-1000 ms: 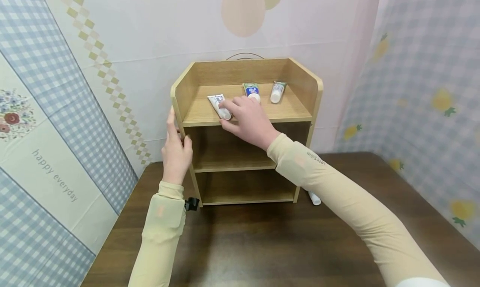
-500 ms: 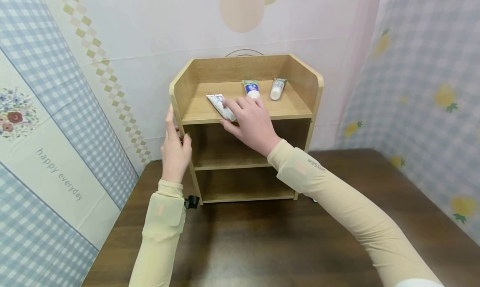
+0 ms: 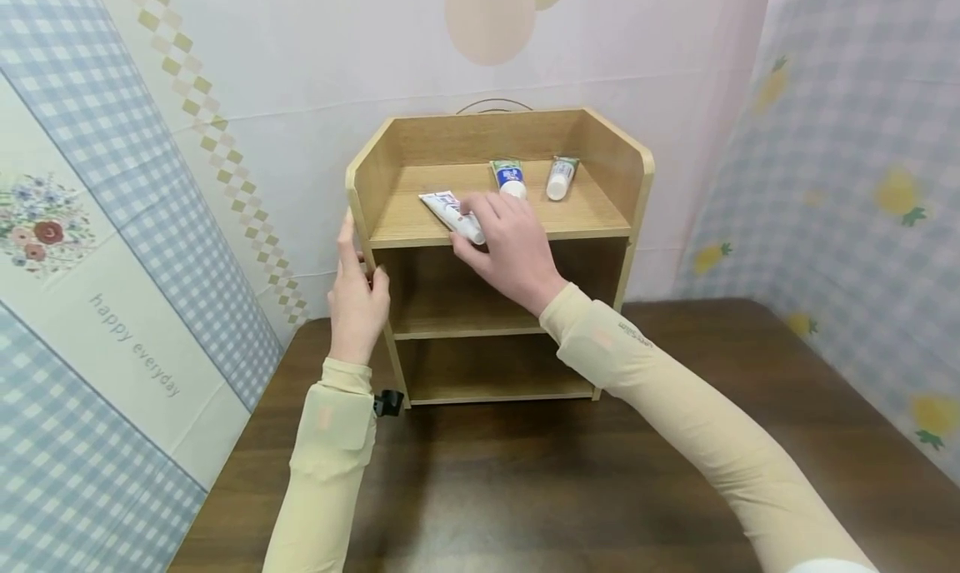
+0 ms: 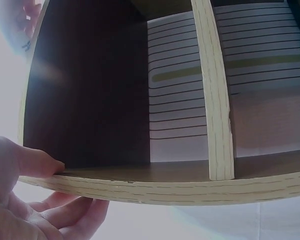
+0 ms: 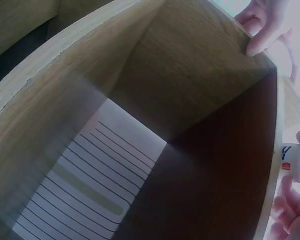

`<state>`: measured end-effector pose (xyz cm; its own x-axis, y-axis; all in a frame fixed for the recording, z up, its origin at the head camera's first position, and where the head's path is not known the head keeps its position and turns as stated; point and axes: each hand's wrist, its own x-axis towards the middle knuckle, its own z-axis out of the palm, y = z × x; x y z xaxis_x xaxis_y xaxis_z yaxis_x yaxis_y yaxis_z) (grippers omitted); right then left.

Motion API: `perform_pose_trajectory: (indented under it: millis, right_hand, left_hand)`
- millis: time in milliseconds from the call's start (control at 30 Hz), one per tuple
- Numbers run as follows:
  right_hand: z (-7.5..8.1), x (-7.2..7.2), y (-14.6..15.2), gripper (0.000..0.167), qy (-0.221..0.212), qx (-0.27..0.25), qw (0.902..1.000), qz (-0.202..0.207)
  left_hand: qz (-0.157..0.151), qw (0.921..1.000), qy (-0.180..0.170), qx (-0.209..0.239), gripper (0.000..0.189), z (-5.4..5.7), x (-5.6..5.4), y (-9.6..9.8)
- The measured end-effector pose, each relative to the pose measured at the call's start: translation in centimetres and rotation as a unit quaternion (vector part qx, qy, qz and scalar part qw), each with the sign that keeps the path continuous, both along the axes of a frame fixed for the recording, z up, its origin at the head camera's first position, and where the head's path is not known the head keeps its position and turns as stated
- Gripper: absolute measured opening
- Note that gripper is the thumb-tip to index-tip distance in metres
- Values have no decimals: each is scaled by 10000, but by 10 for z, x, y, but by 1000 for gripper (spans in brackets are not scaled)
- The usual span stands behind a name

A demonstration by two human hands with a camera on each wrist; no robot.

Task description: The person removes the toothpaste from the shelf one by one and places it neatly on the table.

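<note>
My right hand (image 3: 513, 248) pinches a white toothpaste tube (image 3: 447, 210) with blue lettering at the front left of the top board. The tube lies slanted, its cap end toward my fingers, near the board's front edge. In the right wrist view, fingers show around the tube (image 5: 290, 158). My left hand (image 3: 357, 311) grips the left side panel of a light wooden shelf unit (image 3: 637, 194). The left wrist view has its thumb (image 4: 40, 162) inside the panel and the other fingers outside. Two more tubes, one blue and green (image 3: 509, 176) and one pale (image 3: 562, 178), lie farther back.
Below the top board, the unit has a middle shelf (image 3: 465, 323) and a bottom shelf (image 3: 487, 386). It stands on a dark brown table (image 3: 487, 490). A white patterned cloth (image 3: 300, 57) hangs behind, with checked cloth on both sides.
My right hand has shifted the white tube slightly right and turned it to a flatter slant. My left hand keeps its grip. The white cylinder by the unit's right foot is hidden now.
</note>
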<state>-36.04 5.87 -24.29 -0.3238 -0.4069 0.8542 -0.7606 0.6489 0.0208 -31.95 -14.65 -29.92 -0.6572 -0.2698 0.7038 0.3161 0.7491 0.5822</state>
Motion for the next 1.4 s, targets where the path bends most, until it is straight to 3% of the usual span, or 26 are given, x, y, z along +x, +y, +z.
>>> perform_pose_trajectory:
  millis: [367,567,1400]
  right_hand:
    - [-5,9,1,27,394,31,9975,-580]
    - [-7,15,6,21,334,-159,9985,-395]
    - [-21,30,32,25,244,-477,9983,228]
  left_hand:
    - [-5,9999,-35,-102,78,-4,0,1]
    - [-38,10000,-58,-70,78,-2,0,0]
    - [14,9999,-122,39,76,1,1,4]
